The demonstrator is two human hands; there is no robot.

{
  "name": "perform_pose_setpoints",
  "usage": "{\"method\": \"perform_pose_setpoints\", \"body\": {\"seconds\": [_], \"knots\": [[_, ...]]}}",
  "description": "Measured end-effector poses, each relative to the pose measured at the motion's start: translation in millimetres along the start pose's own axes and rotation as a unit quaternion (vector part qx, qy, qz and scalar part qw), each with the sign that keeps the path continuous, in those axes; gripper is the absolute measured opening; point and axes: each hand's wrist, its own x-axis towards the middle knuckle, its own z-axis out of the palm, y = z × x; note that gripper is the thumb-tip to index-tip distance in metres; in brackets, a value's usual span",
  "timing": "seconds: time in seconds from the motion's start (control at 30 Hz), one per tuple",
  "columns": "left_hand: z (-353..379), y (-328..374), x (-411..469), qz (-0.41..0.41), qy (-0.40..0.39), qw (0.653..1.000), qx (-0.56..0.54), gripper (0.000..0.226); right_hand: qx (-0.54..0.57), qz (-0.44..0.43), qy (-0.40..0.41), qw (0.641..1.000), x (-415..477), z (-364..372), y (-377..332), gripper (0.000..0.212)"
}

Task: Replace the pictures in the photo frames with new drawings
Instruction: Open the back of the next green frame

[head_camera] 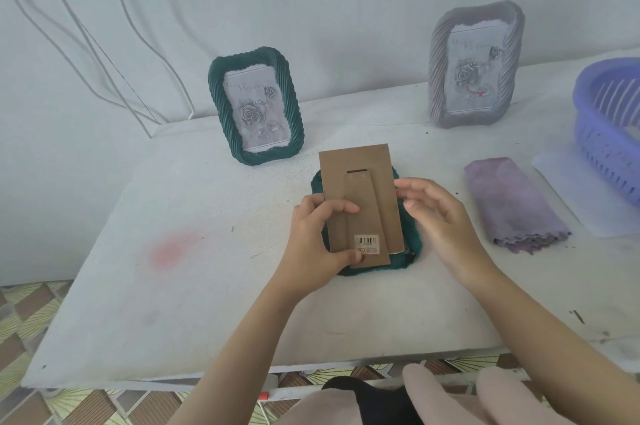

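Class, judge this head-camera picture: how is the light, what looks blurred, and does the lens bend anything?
Head view: flat, hazy light with faint shadows; the grey frame looks softer than the standing green frame; the table bows along its near edge from wide-angle distortion; the barcode label on the backing board shows bars, text unreadable.

A dark green frame (410,234) lies face down. Its brown backing board (360,182) rests over it, skewed and overhanging the far edge, with a folded stand strip and a barcode sticker (369,244) at the near end. Behind this frame to the left, a second green frame (223,112) with a twisted rim stands upright, showing a grey rose print (254,112). Behind it to the right, farther off, stands a lilac-grey frame (437,78) with a similar rose picture (471,78).
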Motion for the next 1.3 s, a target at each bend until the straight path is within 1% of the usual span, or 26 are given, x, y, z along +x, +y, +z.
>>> {"method": "perform_pose_setpoints", "body": {"seconds": [0.1, 0.17, 0.33, 0.6, 0.7, 0.77, 0.9, 1.03, 1.13, 1.3], "knots": [[-2.9, 1.1, 2.0, 0.001, 0.001, 1.0, -0.015, 0.066, 0.009, -0.001, 0.004, 1.0, -0.3, -0.8, 1.1, 0.03], [-4.9, 1.1, 2.6, 0.003, -0.002, 0.999, -0.036, 0.064, 0.009, -0.001, 0.004, 1.0, -0.1, -1.1, 2.0, 0.026], [-6.5, 1.7, 1.1, -0.01, -0.014, 0.998, -0.059, 0.06, 0.003, 0.011, -0.003, 1.0, -1.4, -0.3, 1.4, 0.028], [-7.7, 1.3, -1.9, 0.004, 0.0, 0.999, -0.038, 0.061, -0.005, 0.008, -0.002, 1.0, -2.0, -0.3, -0.2, 0.032], [-7.2, 2.2, -2.8, 0.008, 0.009, 0.999, -0.037, 0.059, -0.016, -0.003, -0.005, 1.0, -2.1, -0.9, -0.3, 0.035], [-7.6, 2.7, -2.4, 0.008, 0.008, 0.999, -0.041, 0.057, -0.01, -0.004, -0.004, 1.0, -2.4, -1.2, -0.9, 0.034], [-9.6, 3.4, -1.0, 0.006, -0.003, 0.999, -0.037, 0.055, 0.001, 0.018, -0.008, 1.0, -1.5, -1.7, -4.5, 0.035], [-9.6, 0.2, -0.3, 0.006, -0.013, 0.999, -0.036, 0.055, -0.018, 0.044, -0.034, 0.998, -0.3, -0.6, 0.1, 0.034], [-9.0, 0.9, -0.2, -0.015, -0.017, 0.996, -0.087, 0.053, 0.003, 0.047, -0.031, 0.998, -1.5, -1.2, -2.1, 0.028], [-20.2, 4.5, 1.0, -0.052, -0.014, 0.976, -0.212, 0.054, 0.015, 0.026, -0.024, 0.999, -3.3, -5.5, -4.1, 0.031]]}}
